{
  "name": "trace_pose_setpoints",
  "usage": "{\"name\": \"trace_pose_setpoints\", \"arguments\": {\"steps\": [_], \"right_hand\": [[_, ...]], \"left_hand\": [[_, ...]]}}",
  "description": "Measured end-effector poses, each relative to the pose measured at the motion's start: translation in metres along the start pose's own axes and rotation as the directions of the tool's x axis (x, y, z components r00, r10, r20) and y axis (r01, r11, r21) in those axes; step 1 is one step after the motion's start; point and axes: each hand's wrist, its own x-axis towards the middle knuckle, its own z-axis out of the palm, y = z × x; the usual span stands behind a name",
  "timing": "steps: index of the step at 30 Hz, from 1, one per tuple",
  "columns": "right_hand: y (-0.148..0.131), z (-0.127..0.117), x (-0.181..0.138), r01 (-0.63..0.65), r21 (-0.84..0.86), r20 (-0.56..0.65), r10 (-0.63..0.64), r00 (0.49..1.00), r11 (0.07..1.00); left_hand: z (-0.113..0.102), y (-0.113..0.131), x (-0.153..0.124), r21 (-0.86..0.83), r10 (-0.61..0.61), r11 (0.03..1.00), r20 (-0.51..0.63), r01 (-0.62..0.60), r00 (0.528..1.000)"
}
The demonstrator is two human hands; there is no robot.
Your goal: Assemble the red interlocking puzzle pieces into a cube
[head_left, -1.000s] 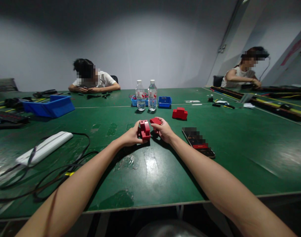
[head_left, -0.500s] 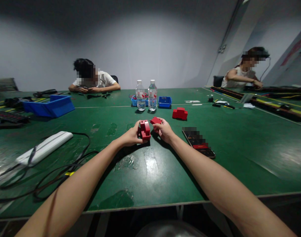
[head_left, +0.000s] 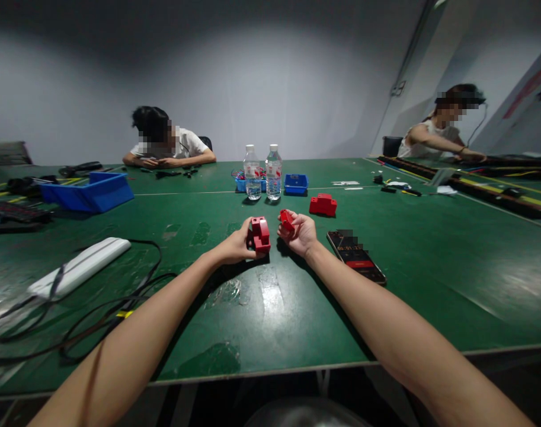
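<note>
Between the thumb and fingers of my left hand (head_left: 240, 242) is a red plastic housing (head_left: 261, 235), stepped in shape and standing at the table's middle. My right hand (head_left: 302, 235), turned partly palm up, pinches a smaller red plastic piece (head_left: 287, 220) whose hollow side shows. A narrow gap separates the two red parts. Farther back, to the right of my right hand, a second red housing (head_left: 322, 205) rests on the green table (head_left: 270, 320). The tips of some right-hand fingers are hidden behind the small piece.
Two water bottles (head_left: 253, 173) stand before a small blue bin (head_left: 295, 184). A phone (head_left: 356, 257) lies right of my right forearm. At left are a larger blue bin (head_left: 90, 193), a white power strip (head_left: 81, 268) and black cables (head_left: 139, 290). Two people sit across the table.
My right hand has rolled palm upward and shifted slightly right, tipping the small red piece so its hollow side shows. My left hand and its housing have stayed in place.
</note>
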Motion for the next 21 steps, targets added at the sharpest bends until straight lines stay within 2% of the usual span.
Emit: {"name": "trace_pose_setpoints", "arguments": {"steps": [7,11,15,17,18,21], "right_hand": [[0.001,-0.001,0.006,0.004,0.052,-0.044,-0.002,0.999,0.999],[0.006,-0.001,0.01,0.055,-0.05,-0.085,-0.059,0.995,0.997],[0.017,-0.004,0.015,0.169,-0.184,-0.058,-0.182,0.982,0.968],[0.022,-0.006,0.018,0.264,-0.339,-0.053,-0.298,0.953,0.903],[0.024,-0.008,0.018,0.315,-0.441,-0.044,-0.371,0.928,0.84],[0.027,-0.01,0.019,0.421,-0.693,0.054,-0.54,0.84,0.586]], "left_hand": [[0.0,-0.003,0.0,0.009,0.012,1.0,0.014,-0.012,1.0],[0.0,-0.004,0.001,0.022,0.008,1.0,0.006,-0.009,1.0],[0.0,-0.002,0.001,0.035,0.015,0.999,0.01,-0.015,1.0],[0.0,-0.001,0.0,0.041,0.017,0.999,0.011,-0.017,1.0],[0.0,-0.001,0.0,0.043,0.017,0.999,0.01,-0.018,1.0],[0.0,0.0,0.0,0.043,0.016,0.999,0.004,-0.017,1.0]]}}
